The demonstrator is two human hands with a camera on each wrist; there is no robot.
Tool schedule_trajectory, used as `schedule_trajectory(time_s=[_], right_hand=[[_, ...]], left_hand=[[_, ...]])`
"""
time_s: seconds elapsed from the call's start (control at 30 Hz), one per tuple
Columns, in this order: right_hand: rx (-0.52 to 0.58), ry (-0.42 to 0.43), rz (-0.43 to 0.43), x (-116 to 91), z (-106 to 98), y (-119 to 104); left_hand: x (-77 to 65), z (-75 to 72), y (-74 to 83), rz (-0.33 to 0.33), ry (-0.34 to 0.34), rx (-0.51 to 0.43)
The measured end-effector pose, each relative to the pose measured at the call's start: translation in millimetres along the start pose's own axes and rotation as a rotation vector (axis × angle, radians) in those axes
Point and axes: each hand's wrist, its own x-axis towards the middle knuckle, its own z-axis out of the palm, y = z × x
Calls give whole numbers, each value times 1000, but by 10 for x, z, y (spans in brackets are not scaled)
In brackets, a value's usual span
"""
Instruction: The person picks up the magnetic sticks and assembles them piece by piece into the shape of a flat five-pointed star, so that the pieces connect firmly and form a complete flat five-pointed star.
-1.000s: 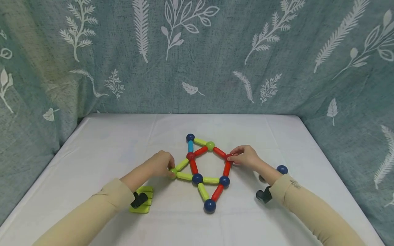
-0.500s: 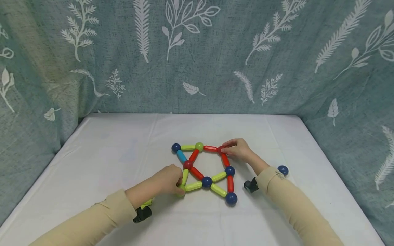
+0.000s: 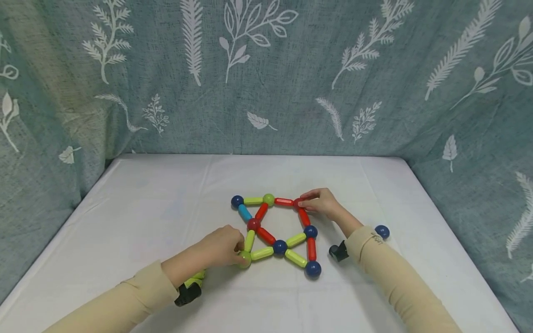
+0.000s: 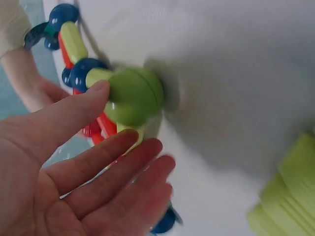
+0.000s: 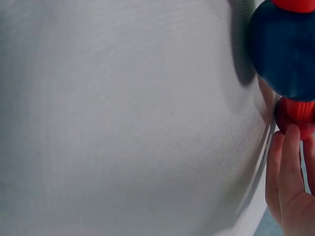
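A flat frame of magnetic building sticks and balls lies on the table, with a red stick (image 3: 266, 236) and a yellow-green stick (image 3: 296, 258) among its parts. My left hand (image 3: 220, 246) is at the green ball (image 4: 135, 96) on the frame's near left corner. In the left wrist view, its thumb touches the ball's edge and the other fingers are loosely extended, not wrapped around it. My right hand (image 3: 322, 203) pinches the red ball (image 3: 297, 203) at the far right corner. In the right wrist view, a blue ball (image 5: 285, 49) stands in front of that hand.
Several loose yellow-green sticks (image 4: 290, 187) lie beside my left wrist, partly hidden in the head view. A loose blue ball (image 3: 381, 231) sits right of my right forearm. The white-covered table (image 3: 158, 185) ends at a patterned teal curtain (image 3: 266, 92).
The frame turned clockwise and shifted between the first two frames, moved by both hands. Since then it has barely moved; my left hand has drawn slightly left, loosening from the green ball.
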Motion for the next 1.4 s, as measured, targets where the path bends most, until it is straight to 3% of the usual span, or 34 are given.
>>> schedule_trajectory(time_s=[0.13, 0.27, 0.43, 0.57, 0.8, 1.0, 1.2, 1.4], right_hand=[[-1, 4, 3, -5, 15, -4], [6, 10, 9, -1, 32, 3], [26, 4, 1, -19, 20, 4], [23, -2, -25, -59, -5, 4], [33, -5, -14, -39, 10, 33], [36, 1, 3, -22, 23, 38], [15, -3, -35, -20, 23, 48], [10, -8, -36, 6, 45, 54]], left_hand=[[-122, -92, -183, -33, 15, 39], [-284, -199, -484, -13, 22, 67], [-427, -264, -788, -5, 0, -4], [-464, -249, -922, 2, 10, -60], [-485, -178, -985, 10, 16, -142], [-508, -153, -1001, 53, 23, -122], [-488, -167, -1021, 79, 38, -103], [-361, -278, -953, 4, 36, -112]])
